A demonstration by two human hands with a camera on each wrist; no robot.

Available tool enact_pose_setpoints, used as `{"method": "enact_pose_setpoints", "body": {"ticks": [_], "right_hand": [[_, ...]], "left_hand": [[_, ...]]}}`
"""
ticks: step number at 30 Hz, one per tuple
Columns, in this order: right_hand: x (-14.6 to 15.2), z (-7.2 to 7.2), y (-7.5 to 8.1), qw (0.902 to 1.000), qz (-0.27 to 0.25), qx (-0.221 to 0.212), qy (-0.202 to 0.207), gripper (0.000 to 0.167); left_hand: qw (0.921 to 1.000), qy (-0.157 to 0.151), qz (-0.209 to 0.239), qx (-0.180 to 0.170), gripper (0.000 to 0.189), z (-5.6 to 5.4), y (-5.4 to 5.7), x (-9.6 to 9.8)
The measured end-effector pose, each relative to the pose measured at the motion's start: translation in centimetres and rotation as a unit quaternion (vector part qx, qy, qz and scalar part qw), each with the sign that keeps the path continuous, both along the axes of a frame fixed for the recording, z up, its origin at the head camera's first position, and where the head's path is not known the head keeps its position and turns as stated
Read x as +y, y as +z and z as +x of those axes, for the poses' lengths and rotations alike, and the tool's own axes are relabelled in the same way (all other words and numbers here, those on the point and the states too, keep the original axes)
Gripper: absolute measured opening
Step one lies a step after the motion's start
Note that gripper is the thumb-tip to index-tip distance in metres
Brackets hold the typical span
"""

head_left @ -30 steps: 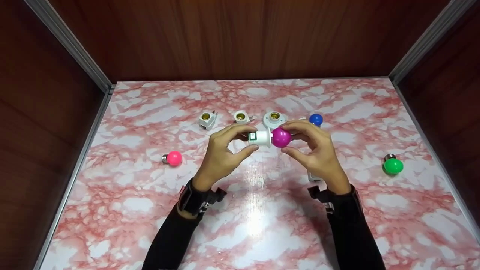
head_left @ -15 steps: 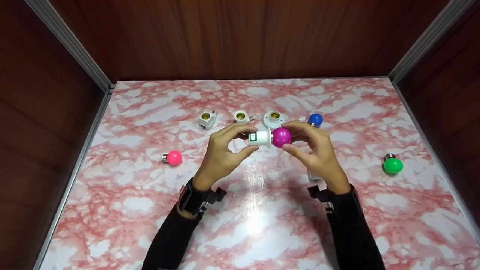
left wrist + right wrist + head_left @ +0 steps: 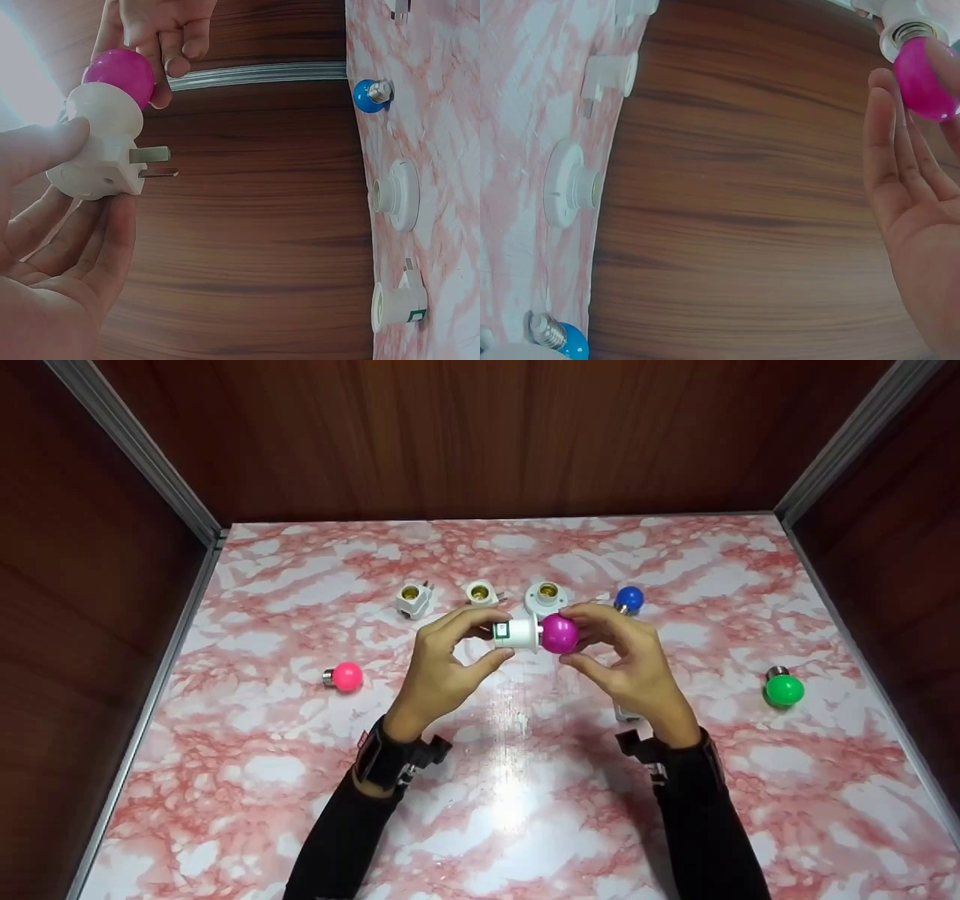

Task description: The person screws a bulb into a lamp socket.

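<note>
In the head view my left hand (image 3: pixel 446 667) grips a white plug-in bulb socket (image 3: pixel 517 634), held sideways above the table. Two flat metal prongs (image 3: pixel 154 155) stick out of it in the left wrist view. My right hand (image 3: pixel 630 660) pinches a magenta light bulb (image 3: pixel 559 634) between thumb and fingers. The bulb's metal screw base (image 3: pixel 913 31) sits at the socket's mouth, part of its thread showing in the right wrist view. Bulb and socket lie in one line, level between the two hands.
Behind the hands stand two plug-in sockets (image 3: pixel 411 600) (image 3: pixel 481 594), a round-based socket (image 3: pixel 547 598) and a blue bulb (image 3: pixel 630 599). A pink bulb (image 3: pixel 347 677) lies left, a green bulb (image 3: pixel 784 690) right. A white item (image 3: pixel 627 712) is partly hidden by my right wrist. Wooden panels (image 3: pixel 480 435) enclose the table.
My right fingers shift slightly around the magenta bulb, thumb moving up and then back down. The left hand keeps its grip on the socket, almost still.
</note>
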State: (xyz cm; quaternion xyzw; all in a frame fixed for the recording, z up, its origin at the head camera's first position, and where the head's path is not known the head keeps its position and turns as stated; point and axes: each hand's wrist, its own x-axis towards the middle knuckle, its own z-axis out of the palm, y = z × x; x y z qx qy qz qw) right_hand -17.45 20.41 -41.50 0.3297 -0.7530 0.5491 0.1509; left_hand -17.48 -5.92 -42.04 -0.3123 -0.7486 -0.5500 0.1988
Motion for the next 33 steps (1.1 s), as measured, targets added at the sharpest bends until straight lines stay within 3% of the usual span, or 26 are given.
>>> {"method": "enact_pose_setpoints", "body": {"ticks": [8,19,33], "right_hand": [[0.13,-0.08,0.07,0.9993,-0.008,0.037,-0.007,0.053],[-0.15,-0.37,0.08,0.9947,-0.047,0.084,0.034,0.044],[0.18,-0.07,-0.17,0.9993,-0.014,0.036,-0.006,0.049]], "left_hand": [[1.0000,-0.005,-0.007,0.002,0.036,0.04,0.03,-0.02],[0.9999,-0.008,-0.013,0.001,0.035,0.03,-0.08,0.01],[0.9998,0.000,-0.015,0.012,0.035,0.00,-0.06,0.03]]}}
